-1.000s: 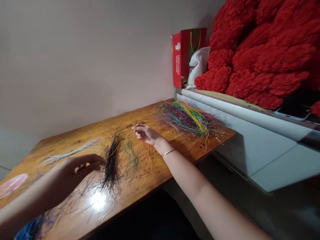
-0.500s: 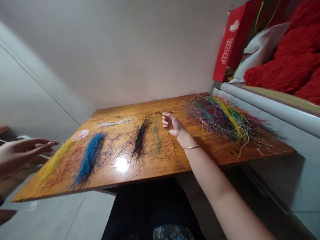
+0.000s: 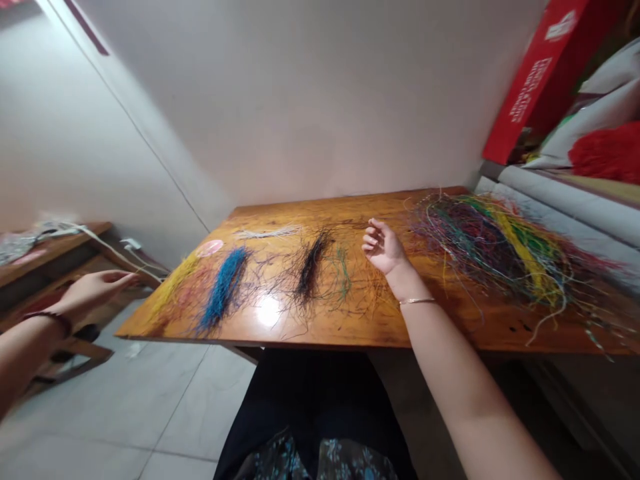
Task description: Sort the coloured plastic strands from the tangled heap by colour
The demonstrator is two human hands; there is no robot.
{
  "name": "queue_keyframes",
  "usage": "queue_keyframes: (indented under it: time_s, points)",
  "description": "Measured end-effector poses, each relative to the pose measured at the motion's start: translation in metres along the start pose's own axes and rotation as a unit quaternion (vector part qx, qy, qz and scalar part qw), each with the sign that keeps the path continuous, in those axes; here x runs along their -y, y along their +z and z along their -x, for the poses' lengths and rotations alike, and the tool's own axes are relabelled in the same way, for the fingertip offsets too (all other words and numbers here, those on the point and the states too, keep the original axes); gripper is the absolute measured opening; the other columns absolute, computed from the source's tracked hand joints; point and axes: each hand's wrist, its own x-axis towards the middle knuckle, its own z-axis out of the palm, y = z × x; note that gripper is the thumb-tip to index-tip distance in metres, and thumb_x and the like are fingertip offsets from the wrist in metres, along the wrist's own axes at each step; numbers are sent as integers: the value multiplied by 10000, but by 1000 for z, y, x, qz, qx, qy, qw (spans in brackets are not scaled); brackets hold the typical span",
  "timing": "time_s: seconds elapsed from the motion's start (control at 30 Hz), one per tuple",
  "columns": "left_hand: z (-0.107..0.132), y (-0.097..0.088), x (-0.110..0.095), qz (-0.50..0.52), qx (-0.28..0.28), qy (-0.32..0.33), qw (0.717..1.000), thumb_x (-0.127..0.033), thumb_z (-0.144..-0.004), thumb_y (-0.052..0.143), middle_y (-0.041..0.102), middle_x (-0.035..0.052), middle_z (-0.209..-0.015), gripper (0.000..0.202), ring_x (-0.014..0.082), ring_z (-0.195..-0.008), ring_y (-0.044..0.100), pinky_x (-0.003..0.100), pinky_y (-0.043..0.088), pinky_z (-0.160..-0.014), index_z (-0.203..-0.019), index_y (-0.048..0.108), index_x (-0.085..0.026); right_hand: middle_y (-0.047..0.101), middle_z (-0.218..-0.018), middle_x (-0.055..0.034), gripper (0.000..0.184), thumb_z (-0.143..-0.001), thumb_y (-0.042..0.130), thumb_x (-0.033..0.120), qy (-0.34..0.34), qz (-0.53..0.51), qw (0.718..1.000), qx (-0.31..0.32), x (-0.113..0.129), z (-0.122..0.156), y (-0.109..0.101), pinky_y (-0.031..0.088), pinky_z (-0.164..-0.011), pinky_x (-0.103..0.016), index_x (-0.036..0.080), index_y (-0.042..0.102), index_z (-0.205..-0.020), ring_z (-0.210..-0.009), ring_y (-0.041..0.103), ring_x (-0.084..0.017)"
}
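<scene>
Thumb and forefinger of the left hand (image 3: 97,289) are pinched together at what looks like a fine yellow strand (image 3: 142,269), a grip suited to something so thin; the hand hangs past the left end of the wooden table (image 3: 360,330), near the yellow pile (image 3: 173,288). The right hand (image 3: 384,248) curls loosely, and whether its fingers meet on anything I cannot tell; it lies between the sparse orange strands (image 3: 376,285) and the tangled multicoloured heap (image 3: 500,250). The blue bundle (image 3: 223,290), black bundle (image 3: 311,267), green strands (image 3: 343,273) and white bundle (image 3: 270,233) form separate patches, presumably so colours don't mix, with the heap off to the right, likely for the same reason.
</scene>
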Motion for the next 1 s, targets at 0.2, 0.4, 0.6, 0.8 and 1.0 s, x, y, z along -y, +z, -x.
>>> queue_keyframes:
  time_s: [0.2, 0.4, 0.6, 0.8, 1.0]
  points:
    - [-50, 12, 36, -190, 33, -131, 972, -555, -801, 519, 756, 9, -1016, 473, 201, -924, 652, 204, 402, -643, -1063, 712, -211, 503, -568, 124, 338, -639, 856, 221, -7, -7, 1000, -11, 1, -1, 1, 282, -374, -158, 203, 569, -816, -410, 364, -12]
    - [-56, 23, 20, -216, 28, -134, 967, -494, -837, 493, 734, 11, -1003, 438, 194, -902, 630, 199, 378, -639, -1081, 694, -192, 507, -565, 117, 291, -667, 833, 212, -4, -8, 1000, -21, 1, -1, 0, 289, -356, -158, 195, 585, -819, -405, 369, -13]
    - [-55, 40, 21, -223, 113, -149, 957, -405, -752, 652, 686, -8, -749, 228, 188, -781, 595, 218, 385, -698, -762, 703, -183, 499, -557, 118, 268, -685, 817, 208, -8, -14, 999, -28, 3, -1, 0, 283, -350, -156, 199, 584, -817, -399, 368, -12]
    - [-54, 35, 22, -227, 110, -158, 955, -308, -765, 682, 652, -10, -723, 138, 173, -715, 553, 227, 384, -709, -804, 727, -183, 506, -562, 119, 258, -696, 805, 213, -10, -15, 1000, -25, 3, -1, 0, 288, -354, -159, 198, 586, -833, -400, 374, -15]
    - [-64, 15, 29, -223, -32, -144, 964, -413, -900, 543, 683, 20, -905, 374, 177, -737, 525, 229, 372, -663, -1150, 690, -178, 495, -557, 124, 264, -694, 803, 216, -8, -16, 1000, -22, 3, -1, 0, 282, -356, -160, 204, 578, -832, -398, 370, -13]
